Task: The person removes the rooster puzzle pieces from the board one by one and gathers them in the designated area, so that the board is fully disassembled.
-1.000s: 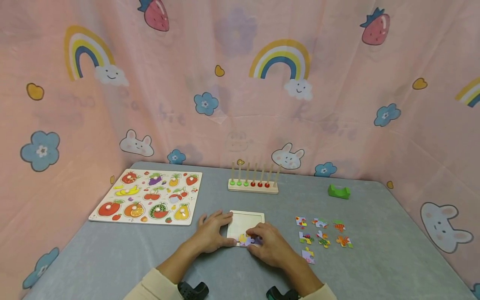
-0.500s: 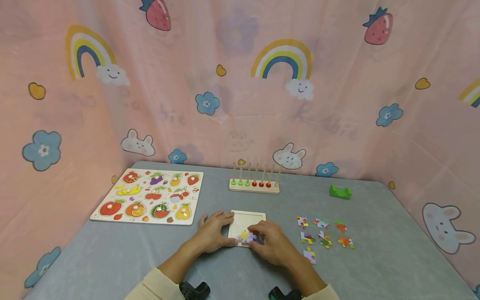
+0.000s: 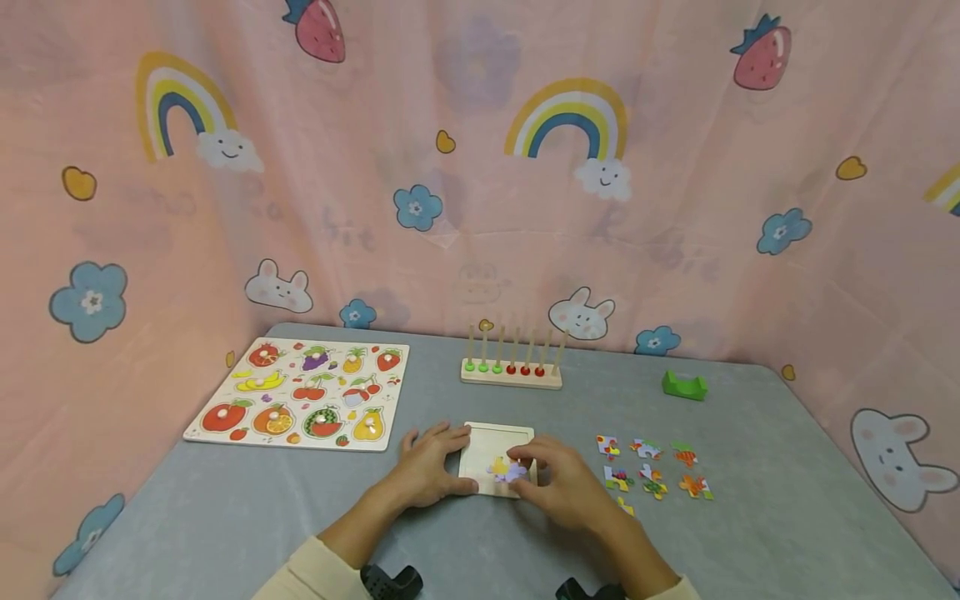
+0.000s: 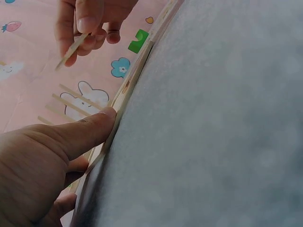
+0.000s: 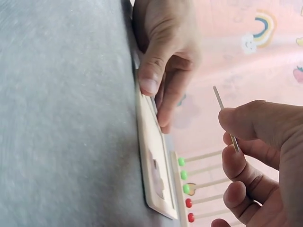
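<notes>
A shallow square wooden puzzle tray (image 3: 480, 442) lies on the table in front of me. My left hand (image 3: 429, 468) grips its left side, thumb at the near edge and fingers at the far corner; the left wrist view shows the thumb on the rim. Between thumb and fingertips, my right hand (image 3: 564, 483) pinches a lilac and yellow jigsaw piece (image 3: 505, 470). This piece is seen edge-on in the right wrist view, raised above the tray. A darker patch shows on the tray floor there.
Several loose jigsaw pieces (image 3: 647, 472) lie right of the tray, the nearest partly hidden by my right wrist. Behind stands a peg rack (image 3: 510, 379) with green and red beads. A fruit puzzle board (image 3: 300, 396) lies left, a green block (image 3: 684, 386) back right.
My right hand has lifted the jigsaw piece and drawn it rightward from the tray's near edge. Its wrist now covers part of the nearest loose piece. My left hand has stayed on the tray.
</notes>
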A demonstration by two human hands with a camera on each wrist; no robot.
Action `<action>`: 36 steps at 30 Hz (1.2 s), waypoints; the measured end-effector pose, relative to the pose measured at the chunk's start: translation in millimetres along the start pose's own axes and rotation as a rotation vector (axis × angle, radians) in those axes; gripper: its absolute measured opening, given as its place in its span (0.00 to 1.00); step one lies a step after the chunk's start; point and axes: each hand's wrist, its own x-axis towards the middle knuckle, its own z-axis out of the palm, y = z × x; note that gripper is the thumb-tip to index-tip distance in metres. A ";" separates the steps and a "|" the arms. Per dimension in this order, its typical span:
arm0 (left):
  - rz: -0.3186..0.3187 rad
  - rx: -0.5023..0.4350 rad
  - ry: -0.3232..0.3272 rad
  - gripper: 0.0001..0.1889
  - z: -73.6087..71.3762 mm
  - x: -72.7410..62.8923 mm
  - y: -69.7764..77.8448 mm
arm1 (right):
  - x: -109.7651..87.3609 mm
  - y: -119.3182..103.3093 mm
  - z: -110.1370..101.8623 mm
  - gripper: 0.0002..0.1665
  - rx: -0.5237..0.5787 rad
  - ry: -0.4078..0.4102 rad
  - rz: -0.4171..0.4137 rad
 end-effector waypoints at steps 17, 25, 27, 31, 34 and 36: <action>-0.009 0.000 0.000 0.37 1.3 -0.6 1.4 | -10.9 -8.5 -21.8 0.16 -0.028 0.021 -0.020; -0.010 0.002 -0.006 0.37 1.0 -0.2 1.6 | -17.0 -9.5 -30.4 0.17 -0.027 0.029 -0.040; -0.011 0.003 -0.007 0.37 1.0 -0.2 1.5 | -18.5 -11.0 -32.8 0.18 -0.023 0.026 -0.033; -0.011 0.008 -0.005 0.37 1.0 0.0 1.0 | -21.7 -13.6 -37.3 0.17 -0.026 0.027 -0.044; -0.010 0.009 -0.004 0.37 1.0 -0.1 0.8 | -24.0 -15.0 -40.4 0.17 -0.032 0.031 -0.061; -0.009 0.008 -0.005 0.37 0.7 -0.1 0.8 | -25.7 -15.7 -42.5 0.17 -0.040 0.037 -0.069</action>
